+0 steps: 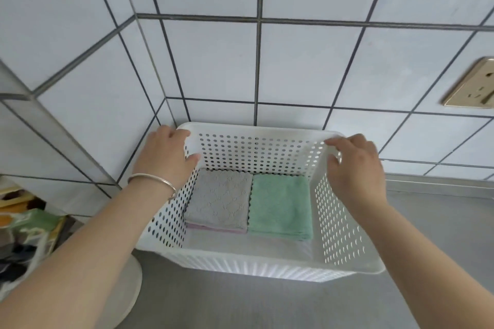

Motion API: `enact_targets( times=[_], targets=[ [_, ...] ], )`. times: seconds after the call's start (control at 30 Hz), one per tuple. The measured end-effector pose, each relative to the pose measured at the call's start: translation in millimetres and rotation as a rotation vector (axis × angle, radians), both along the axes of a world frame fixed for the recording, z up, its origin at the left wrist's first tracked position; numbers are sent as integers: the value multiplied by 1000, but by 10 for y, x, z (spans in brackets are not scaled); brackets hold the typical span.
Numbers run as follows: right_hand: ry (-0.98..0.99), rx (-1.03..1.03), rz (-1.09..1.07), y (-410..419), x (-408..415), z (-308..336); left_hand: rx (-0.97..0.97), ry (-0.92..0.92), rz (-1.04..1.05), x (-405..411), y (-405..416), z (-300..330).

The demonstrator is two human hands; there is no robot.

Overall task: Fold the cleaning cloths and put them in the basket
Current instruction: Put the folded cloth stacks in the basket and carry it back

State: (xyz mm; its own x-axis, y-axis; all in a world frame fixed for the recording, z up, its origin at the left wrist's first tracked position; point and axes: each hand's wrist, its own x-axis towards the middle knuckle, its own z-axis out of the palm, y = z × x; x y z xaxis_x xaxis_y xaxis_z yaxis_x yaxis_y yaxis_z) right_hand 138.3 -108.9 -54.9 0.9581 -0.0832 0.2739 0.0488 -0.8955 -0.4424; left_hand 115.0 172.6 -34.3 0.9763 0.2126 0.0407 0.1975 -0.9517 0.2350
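Observation:
A white perforated plastic basket (256,267) stands on the grey counter against the tiled wall. Inside it lie folded cloths side by side: a grey cloth (219,199) on top of a pink one whose edge (211,227) shows below it, and a green cloth (280,205) to the right. My left hand (165,157) grips the basket's left far rim, thumb inside the wall. My right hand (355,165) grips the right far rim, fingers curled over the edge.
The tiled wall corner sits right behind the basket. A gold wall socket (473,85) is at the right. A round white plate or base (128,291) lies under my left forearm. Cluttered bags and packets (24,235) fill the lower left. Grey counter (433,222) extends right.

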Motion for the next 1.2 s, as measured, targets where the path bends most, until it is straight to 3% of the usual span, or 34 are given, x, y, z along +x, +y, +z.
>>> enact_targets(
  times=[0.13, 0.27, 0.43, 0.53, 0.9, 0.97, 1.1, 1.2],
  targets=[
    [145, 54, -142, -161, -156, -121, 12, 74, 38, -195, 36, -63],
    [296, 121, -202, -193, -262, -180, -192, 95, 125, -305, 36, -123],
    [430, 423, -284, -236, -198, -190, -119, 183, 149, -335, 132, -279],
    [523, 616, -290, -281, -150, -224, -103, 88, 170, -306, 149, -357],
    [524, 517, -271, -644, -492, -99, -176, 23, 136, -275, 15, -272],
    [492, 489, -294, -846, -629, -39, -322, 27, 145, -323, -100, -242],
    [476, 412, -319, -1239, -942, 71, -962, 26, 233, -652, -453, -153],
    [491, 408, -331, -1540, -1217, 157, -1052, 43, 227, -958, -759, -105]
  ],
)
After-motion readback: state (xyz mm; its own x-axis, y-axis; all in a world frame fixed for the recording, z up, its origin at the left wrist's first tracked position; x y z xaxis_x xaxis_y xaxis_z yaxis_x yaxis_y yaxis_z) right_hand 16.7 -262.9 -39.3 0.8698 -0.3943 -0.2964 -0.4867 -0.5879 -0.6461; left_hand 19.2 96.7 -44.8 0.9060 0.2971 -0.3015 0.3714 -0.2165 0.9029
